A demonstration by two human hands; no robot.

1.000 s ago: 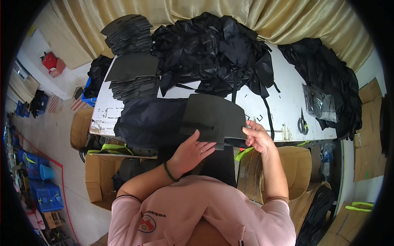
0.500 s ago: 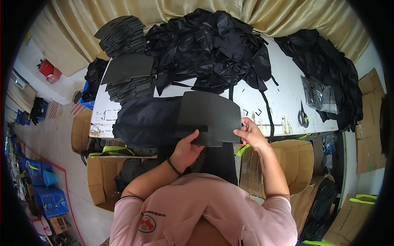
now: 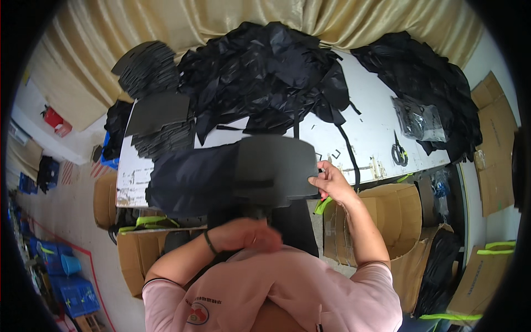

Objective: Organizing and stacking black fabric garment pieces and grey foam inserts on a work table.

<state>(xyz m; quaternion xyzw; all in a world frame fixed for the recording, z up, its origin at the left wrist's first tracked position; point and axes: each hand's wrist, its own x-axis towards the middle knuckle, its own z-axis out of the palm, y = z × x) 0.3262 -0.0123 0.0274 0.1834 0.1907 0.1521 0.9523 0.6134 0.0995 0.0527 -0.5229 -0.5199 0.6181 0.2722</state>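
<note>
Taking the dark grey foam panel (image 3: 276,169) as landmark: it lies flat at the near edge of the white desk (image 3: 365,138), its long axis running left to right across your body, its rounded edge turned away from you and its straighter edge overhanging toward your lap. Your right hand (image 3: 331,183) sits at the panel's right end, fingers (image 3: 316,178) pinched on that corner, thumb below and fingertips above as far as the view shows. Your left hand (image 3: 246,235) lies on the near side of the panel, below its lower edge and close to your chest, curled loosely; you cannot tell from this view whether it grips anything, and it appears apart from the panel. The right hand is therefore the nearer of the two and the only one in contact. To the left of the panel, and partly under it, spreads a piece of dark navy fabric (image 3: 191,180). Beyond the panel, toward the curtain (image 3: 221,22), rises a heap of black fabric pieces (image 3: 265,72); beyond and to the left stand stacks of grey foam panels (image 3: 157,119) of like shape. Well to the right of the panel lie scissors (image 3: 399,149) and a clear bag (image 3: 417,119). A black strap (image 3: 351,152) trails down the desk just right of your right hand.
</note>
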